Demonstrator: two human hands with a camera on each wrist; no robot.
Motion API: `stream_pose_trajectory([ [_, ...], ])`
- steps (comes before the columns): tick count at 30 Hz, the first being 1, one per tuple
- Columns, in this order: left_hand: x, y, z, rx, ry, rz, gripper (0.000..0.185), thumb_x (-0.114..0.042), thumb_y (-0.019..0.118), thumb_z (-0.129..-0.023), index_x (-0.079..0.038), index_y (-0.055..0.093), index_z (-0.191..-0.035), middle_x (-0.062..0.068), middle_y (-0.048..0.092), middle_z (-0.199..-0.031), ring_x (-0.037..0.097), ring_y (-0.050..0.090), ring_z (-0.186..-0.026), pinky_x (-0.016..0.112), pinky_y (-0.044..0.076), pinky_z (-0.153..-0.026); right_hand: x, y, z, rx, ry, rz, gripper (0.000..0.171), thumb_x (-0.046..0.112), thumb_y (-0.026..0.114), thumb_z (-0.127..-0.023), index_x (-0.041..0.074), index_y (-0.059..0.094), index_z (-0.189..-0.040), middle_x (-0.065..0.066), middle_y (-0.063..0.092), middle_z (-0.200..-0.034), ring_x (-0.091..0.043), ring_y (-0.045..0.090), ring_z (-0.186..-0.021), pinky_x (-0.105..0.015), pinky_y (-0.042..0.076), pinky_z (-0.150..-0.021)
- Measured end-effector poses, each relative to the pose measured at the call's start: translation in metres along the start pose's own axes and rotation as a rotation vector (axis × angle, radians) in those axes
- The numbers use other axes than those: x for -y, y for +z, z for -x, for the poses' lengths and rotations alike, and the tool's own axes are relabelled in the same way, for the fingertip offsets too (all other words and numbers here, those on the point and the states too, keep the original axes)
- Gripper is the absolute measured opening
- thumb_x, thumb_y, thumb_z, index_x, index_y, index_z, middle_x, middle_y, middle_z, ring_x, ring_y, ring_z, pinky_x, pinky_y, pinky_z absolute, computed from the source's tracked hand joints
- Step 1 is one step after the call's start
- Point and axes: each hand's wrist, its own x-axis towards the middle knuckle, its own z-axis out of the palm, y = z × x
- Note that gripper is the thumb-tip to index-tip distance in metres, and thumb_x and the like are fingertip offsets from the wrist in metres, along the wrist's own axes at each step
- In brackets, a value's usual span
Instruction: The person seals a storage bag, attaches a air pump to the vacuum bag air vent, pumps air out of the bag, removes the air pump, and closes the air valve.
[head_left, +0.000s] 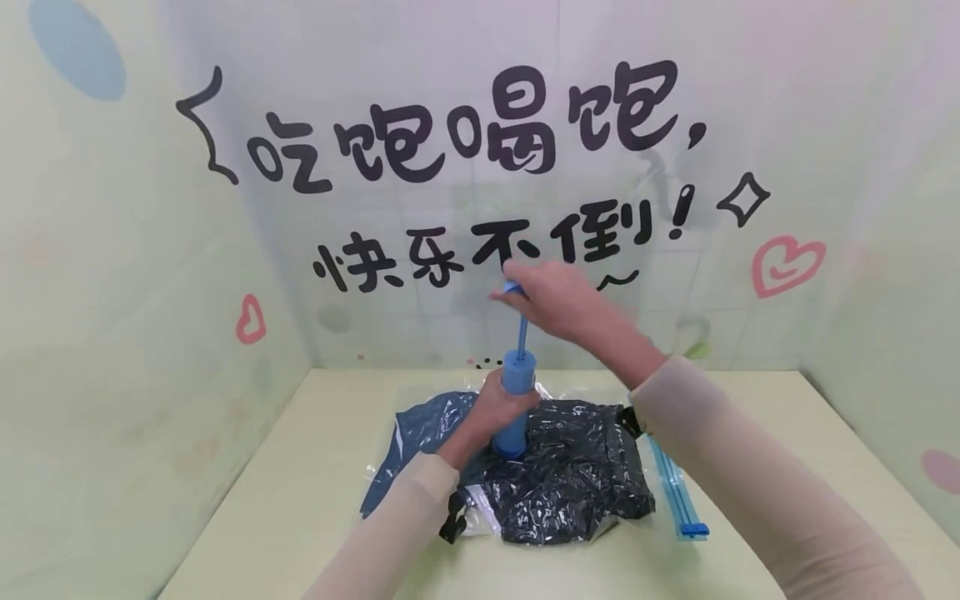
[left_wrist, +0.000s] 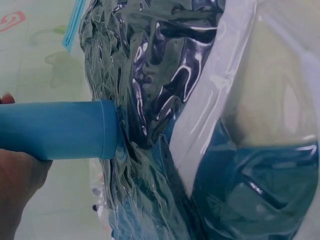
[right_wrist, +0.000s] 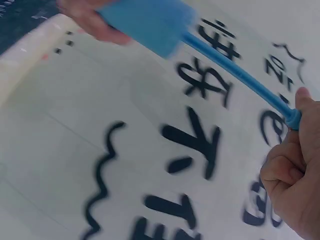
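A blue hand pump (head_left: 512, 429) stands upright on a clear vacuum storage bag (head_left: 570, 467) packed with dark, wrinkled clothing. My left hand (head_left: 501, 407) grips the pump's barrel around its middle. High above, my right hand (head_left: 551, 296) holds the pump's handle, and the thin blue rod (right_wrist: 240, 75) is drawn far out of the barrel. In the left wrist view the barrel's flared base (left_wrist: 107, 129) meets the crumpled plastic. Blue cloth (head_left: 435, 425) fills the bag's left side; black and dark grey cloth fills the right.
A blue zip strip (head_left: 678, 492) with a slider (head_left: 693, 530) lies along the bag's right edge on the pale table (head_left: 277, 492). Behind the table hangs a printed white backdrop (head_left: 420, 50) with black characters, and similar panels close in both sides.
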Motion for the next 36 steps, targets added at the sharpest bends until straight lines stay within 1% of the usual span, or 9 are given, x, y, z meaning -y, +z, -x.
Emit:
stream_pose_trajectory([
  [4, -0.003, -0.003, 0.0, 0.022, 0.003, 0.022, 0.027, -0.005, 0.067, -0.085, 0.009, 0.061, -0.107, 0.003, 0.066, -0.082, 0.047, 0.064, -0.088, 0.041, 0.052, -0.079, -0.001, 0.028, 0.013, 0.126, 0.019, -0.039, 0.031, 0.03, 0.062, -0.104, 0.016, 0.044, -0.082, 0.006, 0.032, -0.059, -0.01, 0.031, -0.048, -0.027, 0.033, -0.047],
  [9, -0.004, -0.005, -0.001, 0.021, 0.026, 0.018, 0.021, -0.006, 0.067, -0.085, 0.002, 0.062, -0.104, 0.002, 0.065, -0.084, 0.035, 0.064, -0.082, 0.04, 0.052, -0.078, -0.003, 0.047, 0.025, 0.082, 0.018, -0.068, 0.032, 0.023, 0.064, -0.103, 0.014, 0.043, -0.081, 0.004, 0.027, -0.062, -0.013, 0.027, -0.05, -0.03, 0.027, -0.05],
  [12, -0.004, -0.006, -0.001, 0.004, 0.036, 0.027, 0.021, -0.005, 0.068, -0.083, 0.001, 0.063, -0.102, 0.003, 0.065, -0.086, 0.023, 0.062, -0.077, 0.038, 0.051, -0.076, -0.002, 0.055, 0.028, 0.101, 0.029, -0.035, 0.03, 0.024, 0.062, -0.105, 0.015, 0.044, -0.082, 0.004, 0.033, -0.06, -0.012, 0.033, -0.049, -0.028, 0.03, -0.048],
  [16, -0.003, -0.006, -0.002, 0.025, 0.035, 0.032, 0.028, -0.005, 0.068, -0.085, 0.003, 0.062, -0.111, 0.005, 0.066, -0.094, 0.018, 0.062, -0.08, 0.038, 0.052, -0.078, -0.002, 0.063, 0.036, 0.127, 0.101, -0.071, 0.028, 0.03, 0.061, -0.105, 0.014, 0.047, -0.086, 0.001, 0.042, -0.064, -0.014, 0.042, -0.053, -0.029, 0.035, -0.049],
  [20, -0.003, -0.006, -0.002, 0.047, 0.036, 0.005, 0.034, -0.007, 0.068, -0.087, 0.003, 0.061, -0.119, 0.007, 0.067, -0.102, 0.019, 0.062, -0.085, 0.039, 0.052, -0.08, -0.003, 0.072, 0.048, 0.035, 0.282, -0.244, 0.032, 0.039, 0.07, -0.098, 0.012, 0.055, -0.098, -0.002, 0.054, -0.082, -0.017, 0.053, -0.07, -0.035, 0.045, -0.061],
  [25, -0.003, -0.007, -0.002, 0.043, 0.05, -0.021, 0.039, -0.008, 0.07, -0.09, 0.001, 0.06, -0.127, 0.008, 0.067, -0.108, 0.021, 0.062, -0.09, 0.039, 0.052, -0.082, -0.004, 0.087, 0.062, -0.101, 0.477, -0.532, 0.048, 0.038, 0.081, -0.088, 0.006, 0.058, -0.115, -0.007, 0.061, -0.107, -0.023, 0.061, -0.094, -0.041, 0.053, -0.081],
  [30, -0.005, -0.009, -0.001, 0.073, 0.076, -0.002, 0.035, -0.008, 0.07, -0.095, 0.003, 0.063, -0.128, 0.012, 0.069, -0.114, 0.023, 0.066, -0.1, 0.039, 0.053, -0.087, -0.001, 0.1, 0.072, -0.136, 0.501, -0.668, 0.053, 0.029, 0.086, -0.084, 0.004, 0.059, -0.123, -0.008, 0.066, -0.111, -0.024, 0.066, -0.099, -0.041, 0.054, -0.083],
  [34, -0.011, -0.012, 0.001, 0.127, 0.099, -0.066, 0.031, -0.008, 0.067, -0.099, 0.005, 0.063, -0.127, 0.012, 0.068, -0.119, 0.022, 0.063, -0.105, 0.038, 0.052, -0.089, 0.003, 0.104, 0.077, -0.18, 0.489, -0.662, 0.057, 0.026, 0.089, -0.082, 0.003, 0.06, -0.125, -0.009, 0.068, -0.109, -0.023, 0.066, -0.094, -0.041, 0.055, -0.08],
  [36, -0.016, -0.015, 0.002, 0.185, 0.099, -0.117, 0.034, -0.008, 0.065, -0.1, 0.005, 0.061, -0.131, 0.014, 0.066, -0.122, 0.026, 0.063, -0.109, 0.04, 0.051, -0.091, 0.005, 0.105, 0.078, -0.195, 0.494, -0.649, 0.057, 0.026, 0.089, -0.082, 0.003, 0.06, -0.126, -0.009, 0.068, -0.108, -0.023, 0.066, -0.092, -0.041, 0.055, -0.079],
])
